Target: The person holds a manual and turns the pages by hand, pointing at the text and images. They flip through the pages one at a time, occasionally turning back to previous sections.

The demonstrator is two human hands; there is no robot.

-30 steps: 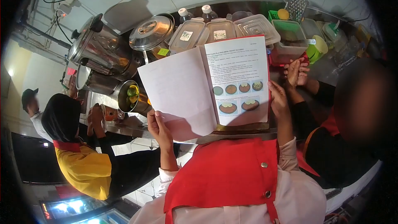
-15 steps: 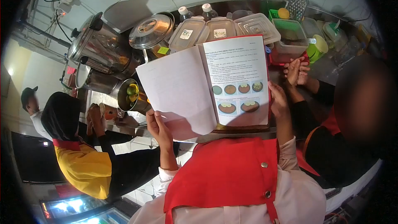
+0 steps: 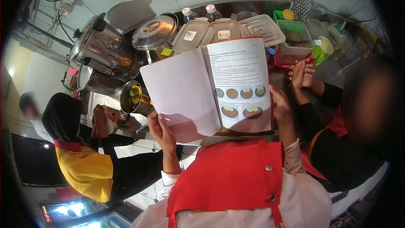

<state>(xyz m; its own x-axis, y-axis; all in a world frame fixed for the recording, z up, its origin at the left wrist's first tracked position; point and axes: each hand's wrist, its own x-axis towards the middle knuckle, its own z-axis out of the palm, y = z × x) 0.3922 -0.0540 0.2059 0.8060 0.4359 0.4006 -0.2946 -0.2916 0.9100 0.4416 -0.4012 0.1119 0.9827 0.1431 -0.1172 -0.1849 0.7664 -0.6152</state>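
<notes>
An open book [image 3: 181,95] lies across both my hands, its left page blank and its right page [image 3: 240,76] printed with text and small pictures of food dishes. My left hand [image 3: 162,131] grips the lower left edge, with the thumb on the blank page and the other fingers partly behind it. At the right edge my right hand [image 3: 280,103] holds the cover, its fingers partly hidden behind the book. Just beyond the book's top edge stand lidded plastic containers [image 3: 223,29].
Large metal pots [image 3: 109,44], a lidded pan [image 3: 154,31] and a pot of green and orange fruit [image 3: 135,95] stand at left. A person in yellow [image 3: 84,169] is left; a person with clasped hands [image 3: 300,74] is right. A green cup [image 3: 324,48] stands at back right.
The book and my right hand have shifted slightly, the right page edge moving a little left. At far left, the background person's head has turned or moved slightly.
</notes>
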